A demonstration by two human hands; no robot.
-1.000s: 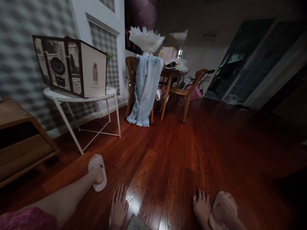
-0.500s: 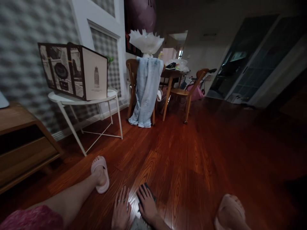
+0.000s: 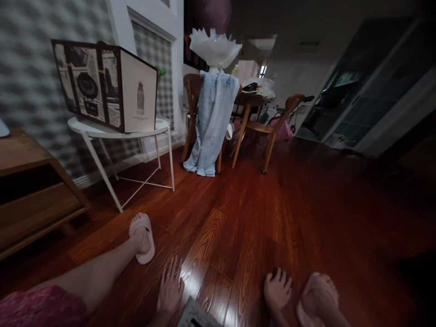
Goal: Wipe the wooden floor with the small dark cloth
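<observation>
A small dark thing lies under my right hand, low over the floor and just left of my right foot in its pale slipper. Only bits of it show past my fingers, which are somewhat spread; whether they grip it or simply cover it, I cannot tell. The palm-down pose suggests I want it kept flat, though the contact itself is hidden. My left hand is palm down too, its fingers a little apart and nothing seen in them; I take it for a prop under my leaning weight. Just beside it, at the bottom edge, a grey block juts in, too cut off to name. My left foot is set well apart from the right, probably for balance and to leave my hands room. Farther off, a patterned case stands on a round white worktop, and jeans hang over a wooden chair, its back serving, I suppose, as a hanger.
</observation>
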